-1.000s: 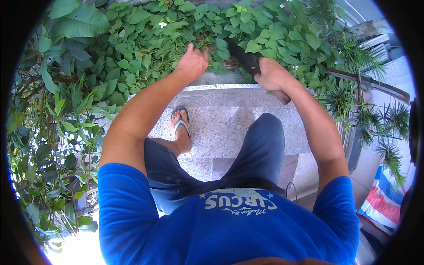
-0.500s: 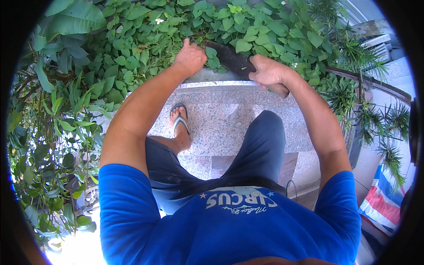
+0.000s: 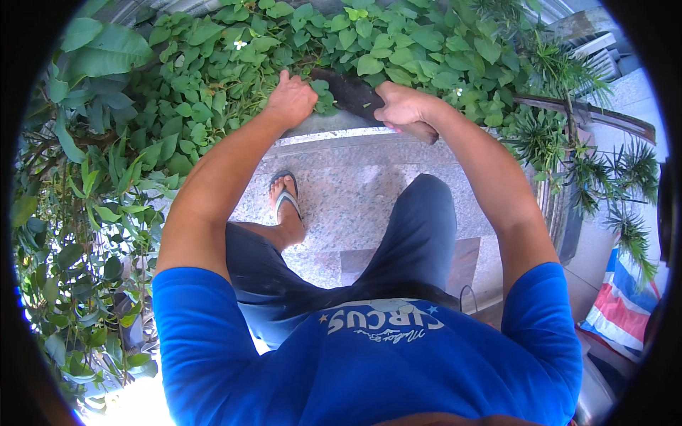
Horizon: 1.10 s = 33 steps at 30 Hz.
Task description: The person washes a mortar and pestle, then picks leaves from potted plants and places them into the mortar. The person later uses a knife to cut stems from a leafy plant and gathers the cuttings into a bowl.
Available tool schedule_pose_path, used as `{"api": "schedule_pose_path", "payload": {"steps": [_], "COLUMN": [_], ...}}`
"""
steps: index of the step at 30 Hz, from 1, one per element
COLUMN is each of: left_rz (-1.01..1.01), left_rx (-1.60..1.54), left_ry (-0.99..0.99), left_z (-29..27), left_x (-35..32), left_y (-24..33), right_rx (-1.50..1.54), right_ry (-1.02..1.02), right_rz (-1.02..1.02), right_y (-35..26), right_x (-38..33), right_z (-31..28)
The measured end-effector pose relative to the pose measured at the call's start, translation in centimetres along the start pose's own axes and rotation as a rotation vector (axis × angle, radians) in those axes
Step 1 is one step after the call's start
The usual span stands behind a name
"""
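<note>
My right hand [image 3: 403, 106] is closed around the handle of a machete-like knife [image 3: 349, 94] with a broad dark blade. Its pale wooden handle end sticks out below my fist. The blade points left and away from me, its far end in among the leaves. My left hand [image 3: 291, 99] is just left of that end, fingers curled down into the low leafy plants [image 3: 234, 92]. What those fingers grip is hidden. A small bit of green lies on the blade.
A stone ledge [image 3: 320, 135] borders the bed, with speckled tiles [image 3: 341, 192] below it. Hanging vines [image 3: 71, 255] fill the left side. A spiky-leaved shrub [image 3: 543, 145] and a brown bar [image 3: 590, 113] stand at the right, near a striped bag [image 3: 625, 305].
The view has shifted slightly, so plants and both hands sit a little further left. The right hand and knife have moved slightly toward the left hand, with the blade deeper under the leaves.
</note>
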State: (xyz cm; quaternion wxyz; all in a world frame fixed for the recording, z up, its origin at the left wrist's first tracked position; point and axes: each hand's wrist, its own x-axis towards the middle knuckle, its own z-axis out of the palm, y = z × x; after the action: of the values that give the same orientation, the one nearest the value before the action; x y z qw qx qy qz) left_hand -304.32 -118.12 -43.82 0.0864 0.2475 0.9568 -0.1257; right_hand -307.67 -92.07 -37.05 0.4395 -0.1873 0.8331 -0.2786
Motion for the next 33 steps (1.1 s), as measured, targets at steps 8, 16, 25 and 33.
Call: {"api": "schedule_pose_path", "payload": {"steps": [8, 16, 25, 33], "left_rz": [-0.021, -0.161, -0.28, -0.325], "left_rx": [-0.141, -0.278, -0.398, -0.468], "left_ry": [0.058, 0.018, -0.05, 0.03], "left_z": [0.8, 1.7, 1.1, 1.6], "left_x": [-0.3, -1.4, 0.2, -0.8], "left_y": [0.2, -0.4, -1.5, -3.4], "right_rx": [-0.049, 0.068, 0.14, 0.392], "right_ry": [-0.041, -0.142, -0.144, -0.119], "right_rz": [-0.031, -0.043, -0.024, -0.062], "right_y": [0.5, 1.8, 0.7, 0.8], "right_x": [2.2, 2.3, 2.3, 5.0], "right_z": [0.0, -0.8, -0.1, 1.3]}}
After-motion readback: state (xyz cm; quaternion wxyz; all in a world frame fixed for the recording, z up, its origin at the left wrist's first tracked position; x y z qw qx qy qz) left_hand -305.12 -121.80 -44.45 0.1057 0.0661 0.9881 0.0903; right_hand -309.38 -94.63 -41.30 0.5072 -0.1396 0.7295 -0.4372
